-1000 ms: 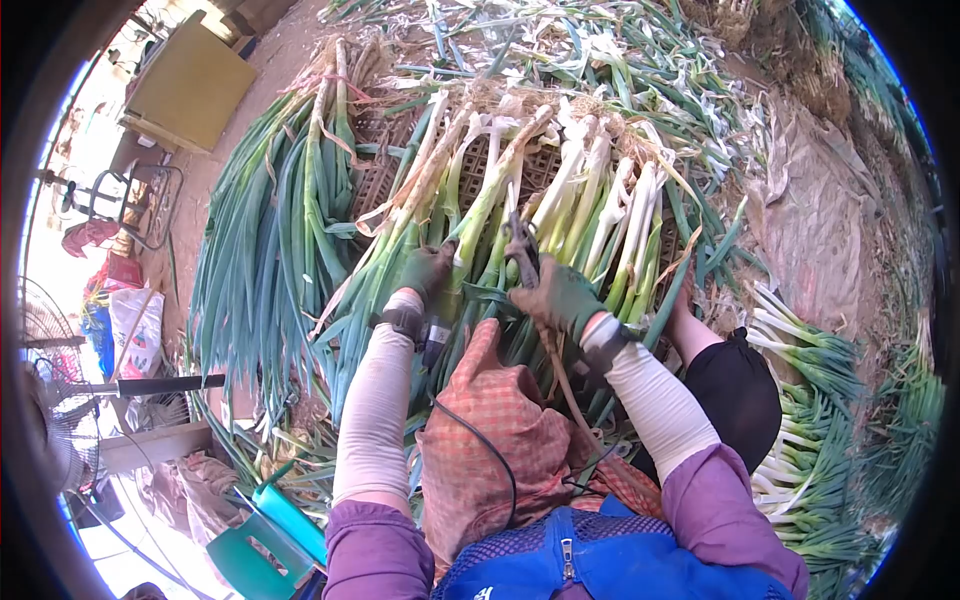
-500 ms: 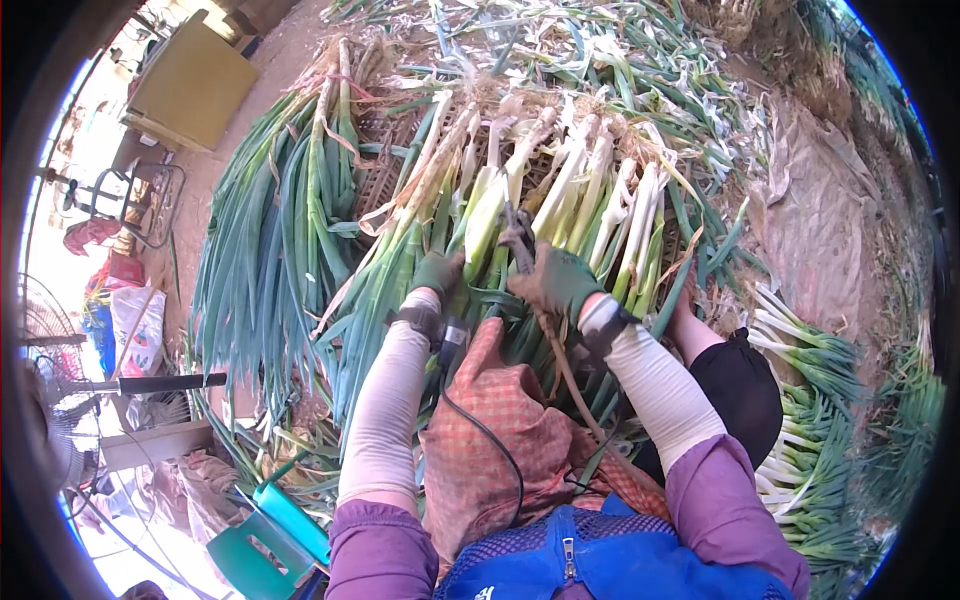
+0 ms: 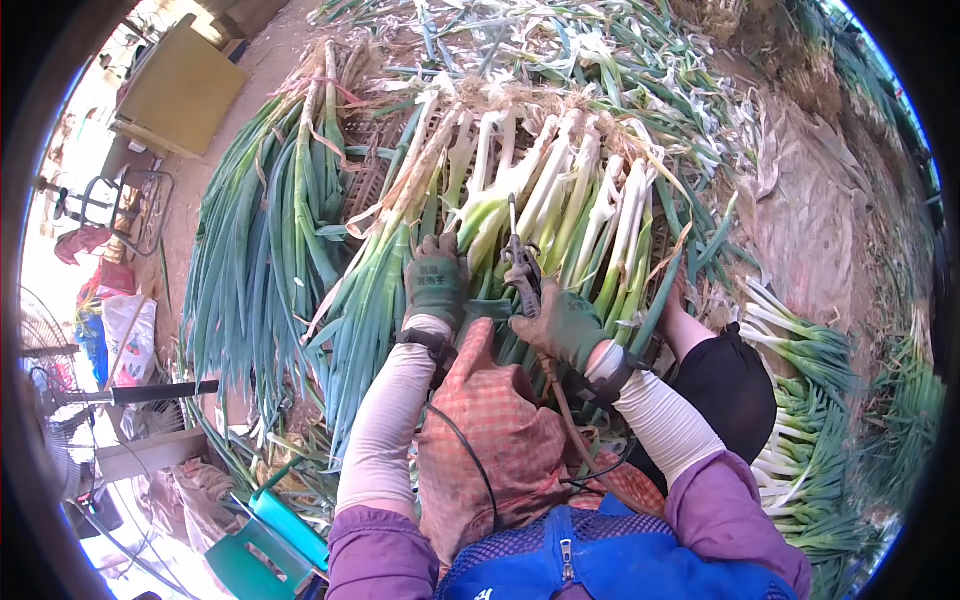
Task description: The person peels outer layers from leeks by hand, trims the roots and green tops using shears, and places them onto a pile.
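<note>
My left hand (image 3: 436,282), in a green glove, lies back-up on the green onions, its fingers curled down around stalks; the fingertips are hidden. In my right hand (image 3: 566,325), also gloved, is an air blow gun (image 3: 522,276), its thin nozzle pointing up and away over the white stems. A brown hose (image 3: 556,390) runs from its handle back toward my lap. The green onions (image 3: 490,220) lie side by side in front of me, roots (image 3: 560,100) at the far end and green leaves toward me.
A bundle of long-leaved green onions (image 3: 265,240) lies at left. Peeled ones (image 3: 790,440) are stacked at right. Loose trimmings (image 3: 620,60) cover the ground beyond. A fan (image 3: 50,400) and a green plastic chair (image 3: 260,555) stand on the left. A checked cloth (image 3: 490,430) covers my lap.
My left hand has turned back-up and reached slightly forward over the stalks. My right hand has opened up the angle of the blow gun, which now shows more fully. The view has shifted slightly.
</note>
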Demonstrator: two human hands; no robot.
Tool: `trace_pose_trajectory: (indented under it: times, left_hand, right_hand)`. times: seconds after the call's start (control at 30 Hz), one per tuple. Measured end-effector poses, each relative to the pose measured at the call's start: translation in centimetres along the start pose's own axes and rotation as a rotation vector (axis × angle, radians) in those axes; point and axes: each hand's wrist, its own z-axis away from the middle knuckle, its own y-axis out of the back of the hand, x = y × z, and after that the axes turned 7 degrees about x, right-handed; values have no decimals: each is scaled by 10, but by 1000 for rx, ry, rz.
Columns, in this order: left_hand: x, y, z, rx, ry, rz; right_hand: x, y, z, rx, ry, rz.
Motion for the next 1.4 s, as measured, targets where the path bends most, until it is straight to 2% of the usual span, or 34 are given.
trace_pose_trajectory:
  times: [0.13, 0.23, 0.33, 0.43, 0.47, 0.6, 0.7, 0.73, 0.83, 0.93, 1.03, 1.17, 1.23, 1.37, 1.4]
  left_hand:
    - [-9, -9, 7, -7, -185, 41]
    - [2, -2, 11, -36, -116, 0]
    - [15, -1, 11, 43, -144, -103]
    - [20, -2, -2, -63, -70, -84]
    - [20, 7, -9, -146, -5, -10]
    - [12, 15, -13, -172, 138, 96]
    - [2, 16, -14, -211, 138, 148]
    - [1, 17, -13, -226, 120, 140]
    - [2, 23, -12, -276, 105, 142]
    - [1, 41, -15, -321, 258, 275]
    - [-20, 21, -17, -202, 250, 480]
    - [-20, 23, -8, -337, 262, 494]
    - [-25, 2, 4, -269, 203, 459]
    - [-7, 17, 12, -253, 217, 401]
    - [-5, 18, 13, -248, 224, 409]
  right_hand:
    - [4, -1, -14, 43, 8, 23]
    - [-3, 10, -38, 51, -57, 49]
    - [-6, 21, -64, 33, -81, 35]
    - [-1, 19, -90, 18, -148, -59]
    - [-10, 31, -84, -20, -222, -213]
    - [-8, 37, -70, 136, -71, 12]
    - [-18, 42, -57, -19, -44, 31]
    - [-12, 31, -63, 41, -23, 6]
    - [-4, 20, -88, -99, -140, -175]
    - [-6, 25, -78, -48, -70, -135]
    - [-21, 38, -49, -49, -5, -77]
    - [-23, 28, -44, 24, -16, -75]
    - [-28, 28, -37, 24, 26, -48]
    - [-19, 17, -35, 8, 25, -67]
    - [-18, 19, -34, 70, 18, -28]
